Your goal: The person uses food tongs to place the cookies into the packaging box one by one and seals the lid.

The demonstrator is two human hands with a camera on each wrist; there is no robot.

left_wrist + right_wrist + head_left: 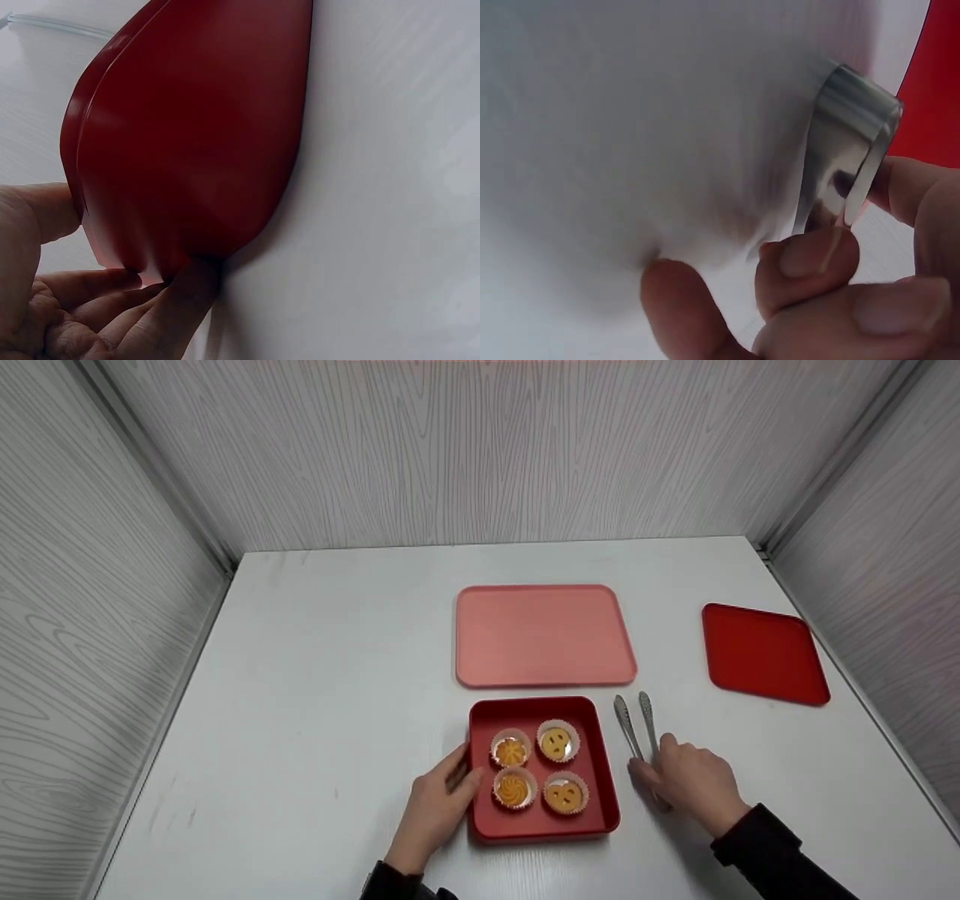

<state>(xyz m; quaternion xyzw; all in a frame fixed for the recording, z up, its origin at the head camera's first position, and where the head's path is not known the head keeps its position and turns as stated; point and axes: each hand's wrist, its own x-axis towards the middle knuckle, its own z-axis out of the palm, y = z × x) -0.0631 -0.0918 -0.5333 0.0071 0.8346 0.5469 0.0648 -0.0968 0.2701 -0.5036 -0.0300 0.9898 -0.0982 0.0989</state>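
A deep red square box (pixel 536 829) sits at the front of the table and holds several cookies in white paper cups. Piped swirl cookies (pixel 512 790) are on its left side, cookies with holes (pixel 555 743) on its right. My left hand (pixel 435 810) grips the box's left wall, thumb at the rim and fingers low on the outer side (pixel 202 142). To the right of the box, my right hand (pixel 694 780) pinches metal tongs (pixel 627 724) near their bent end (pixel 847 112). The two tong arms point away from me, spread apart, their patterned tips close to the table.
A pink tray (pixel 544 636) lies flat just behind the red box. Farther right, a smaller red tray (pixel 765 654) lies near the right edge of the white table (pixel 322 697). Grey wood-grain panels (pixel 480 457) stand at the back and both sides.
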